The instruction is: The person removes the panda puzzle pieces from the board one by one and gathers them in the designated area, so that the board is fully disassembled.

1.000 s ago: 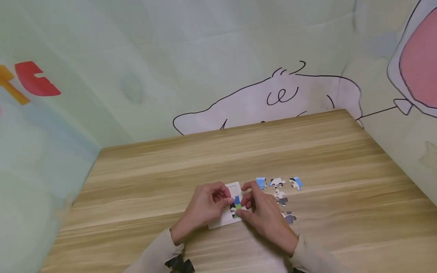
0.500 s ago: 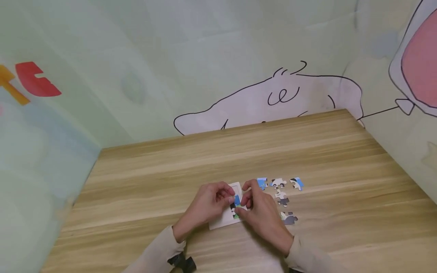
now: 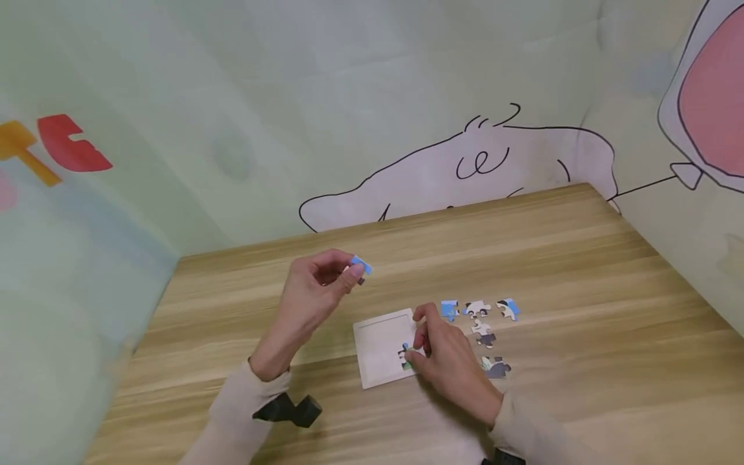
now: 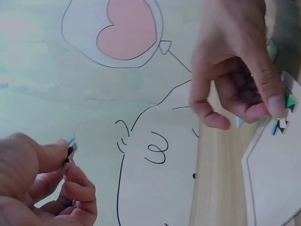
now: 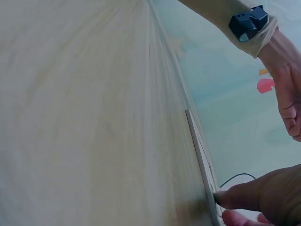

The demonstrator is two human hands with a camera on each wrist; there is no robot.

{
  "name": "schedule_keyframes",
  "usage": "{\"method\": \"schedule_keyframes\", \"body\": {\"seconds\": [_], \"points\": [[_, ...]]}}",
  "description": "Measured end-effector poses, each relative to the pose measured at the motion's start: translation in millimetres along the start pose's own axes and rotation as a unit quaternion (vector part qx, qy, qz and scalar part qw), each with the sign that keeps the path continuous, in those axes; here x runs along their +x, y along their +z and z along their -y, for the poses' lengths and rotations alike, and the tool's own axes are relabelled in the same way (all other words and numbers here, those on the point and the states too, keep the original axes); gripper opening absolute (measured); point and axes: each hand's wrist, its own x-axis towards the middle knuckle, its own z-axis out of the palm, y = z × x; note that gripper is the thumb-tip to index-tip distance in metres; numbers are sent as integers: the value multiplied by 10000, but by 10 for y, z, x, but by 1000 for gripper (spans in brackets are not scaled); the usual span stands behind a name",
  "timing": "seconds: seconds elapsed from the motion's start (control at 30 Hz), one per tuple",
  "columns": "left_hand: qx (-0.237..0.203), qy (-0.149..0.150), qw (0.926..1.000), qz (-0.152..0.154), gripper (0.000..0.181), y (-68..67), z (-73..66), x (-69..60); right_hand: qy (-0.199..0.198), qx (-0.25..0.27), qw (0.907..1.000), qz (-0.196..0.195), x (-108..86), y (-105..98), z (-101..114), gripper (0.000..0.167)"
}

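My left hand (image 3: 308, 294) is raised above the table, left of a pale square puzzle tray (image 3: 376, 352). Between thumb and fingers it pinches a small blue, white and dark puzzle piece (image 3: 363, 263), seen nearly edge-on in the left wrist view. On the table, my right hand (image 3: 456, 355) grips the tray's right edge, its thumb tip over a green, black and white puzzle piece (image 3: 405, 365) inside the frame. The thumb and curled fingers hide part of this piece and the rim. In the right wrist view, the right thumb (image 5: 249, 193) rests at the tray's edge.
Several loose panda puzzle pieces lie right of the tray, among them a blue piece (image 3: 449, 310), a panda-face piece (image 3: 478, 309) and a grey piece (image 3: 498, 368). The wooden table (image 3: 261, 271) meets a wall with cartoon drawings. Black straps with cameras (image 3: 287, 410) sit on the wrists.
My left hand has lifted the blue-topped puzzle piece out of the tray and moved up and left with it. More of the tray shows. The right hand has stayed at the tray's right edge.
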Motion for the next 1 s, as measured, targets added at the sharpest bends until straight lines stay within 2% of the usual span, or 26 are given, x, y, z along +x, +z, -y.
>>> {"method": "schedule_keyframes", "body": {"seconds": [0.1,0.23,0.33,0.47,0.57,0.67,0.77,0.83,0.9,1.0], "points": [[207,-193,9995,149,20,57,-16,56,-158,13,9998,-145,11,-1,-24,50],[359,-260,9977,514,22,293,39,137,-199,325,9984,-430,-19,-97,-53,46],[478,-143,9957,779,22,501,62,210,-167,543,9957,-737,-70,-281,-101,42],[737,4,9879,1362,22,859,38,294,-157,577,9895,-1317,-130,-636,-219,36],[984,82,9762,1932,20,1201,36,316,-13,509,9817,-1833,-155,-902,-325,32],[1261,237,9594,2512,19,1564,52,307,175,501,9729,-2250,-161,-1119,-418,30],[1637,637,9421,2856,21,1887,73,309,258,528,9654,-2541,-154,-1265,-471,29],[1924,973,9314,2932,23,2048,74,323,291,525,9625,-2645,-149,-1324,-481,29],[2270,1305,9222,2846,25,2164,54,342,321,510,9610,-2699,-142,-1358,-478,29],[2725,1678,9100,2636,29,2189,42,356,290,569,9622,-2647,-102,-1317,-454,30]]}}
